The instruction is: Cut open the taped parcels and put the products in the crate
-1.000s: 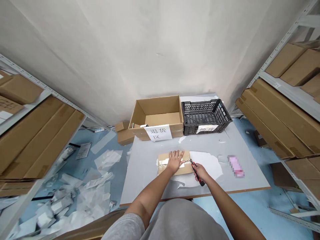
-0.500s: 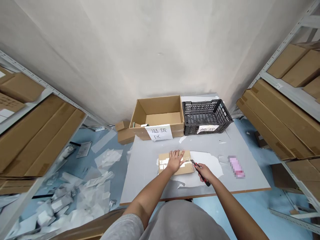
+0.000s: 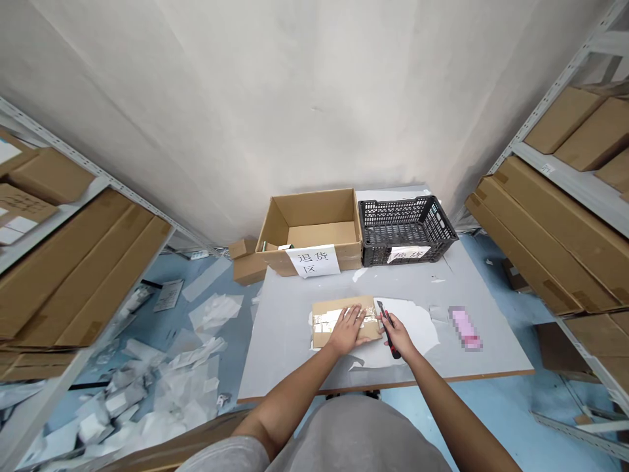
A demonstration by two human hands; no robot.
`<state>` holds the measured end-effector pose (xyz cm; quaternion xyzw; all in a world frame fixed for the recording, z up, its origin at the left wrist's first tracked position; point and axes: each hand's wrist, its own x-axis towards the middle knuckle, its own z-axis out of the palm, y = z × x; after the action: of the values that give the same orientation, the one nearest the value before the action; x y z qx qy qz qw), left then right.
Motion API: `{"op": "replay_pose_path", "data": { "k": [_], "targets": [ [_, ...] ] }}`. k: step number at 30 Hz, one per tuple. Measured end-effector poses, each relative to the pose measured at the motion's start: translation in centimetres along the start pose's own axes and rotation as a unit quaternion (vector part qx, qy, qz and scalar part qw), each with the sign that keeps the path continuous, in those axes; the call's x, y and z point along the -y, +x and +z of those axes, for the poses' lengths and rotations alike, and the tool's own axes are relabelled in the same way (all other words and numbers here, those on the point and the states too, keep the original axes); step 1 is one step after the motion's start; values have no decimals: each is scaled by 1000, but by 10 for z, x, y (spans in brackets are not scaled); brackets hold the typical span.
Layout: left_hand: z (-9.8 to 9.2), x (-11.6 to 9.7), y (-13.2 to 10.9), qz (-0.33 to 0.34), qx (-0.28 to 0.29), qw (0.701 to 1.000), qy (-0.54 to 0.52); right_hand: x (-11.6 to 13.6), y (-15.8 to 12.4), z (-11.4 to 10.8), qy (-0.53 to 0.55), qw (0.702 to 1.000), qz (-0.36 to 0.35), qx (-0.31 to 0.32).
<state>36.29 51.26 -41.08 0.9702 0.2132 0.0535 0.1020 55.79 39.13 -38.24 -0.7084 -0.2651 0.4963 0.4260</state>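
A small brown cardboard box [image 3: 322,337], with clear tape and a white label on top, lies near the middle of the table. My left hand [image 3: 346,331] rests flat on the box top, its fingers stretched out. Just right of the box, my right hand [image 3: 399,337] is closed around a red and black utility knife [image 3: 388,331]. The knife's blade end points away from me, beside the box's right edge. A torn white sheet [image 3: 417,326] lies under and to the right of the box.
Behind stand a large open carton [image 3: 322,234] with a paper sign and a black plastic crate [image 3: 409,233]. A blurred pink item [image 3: 464,328] lies on the table [image 3: 280,334] at right. Shelves of cartons flank both sides; crumpled paper [image 3: 147,393] covers the floor at left.
My right hand has drawn slightly left and toward the box. The knife has turned more upright in view, its tip lifting off the box's edge. My left hand has slid a little toward me.
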Motion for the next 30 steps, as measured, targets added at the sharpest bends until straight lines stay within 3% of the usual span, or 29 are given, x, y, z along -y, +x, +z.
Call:
{"op": "replay_pose_path", "data": {
  "k": [8, 15, 19, 30],
  "targets": [
    [-11, -4, 2, -18, 13, 1000, 6, 20, 10, -4, -182, 983, -23, -7],
    [-10, -5, -1, -33, -5, 999, -17, 26, 14, -1, -211, 974, -77, 41],
    [-9, -7, -1, -48, -17, 999, -20, 25, 20, 2, -273, 958, -81, 18],
    [-6, -11, 23, -69, 9, 998, -9, 23, 24, 1, -86, 995, 4, 56]
  ]
}}
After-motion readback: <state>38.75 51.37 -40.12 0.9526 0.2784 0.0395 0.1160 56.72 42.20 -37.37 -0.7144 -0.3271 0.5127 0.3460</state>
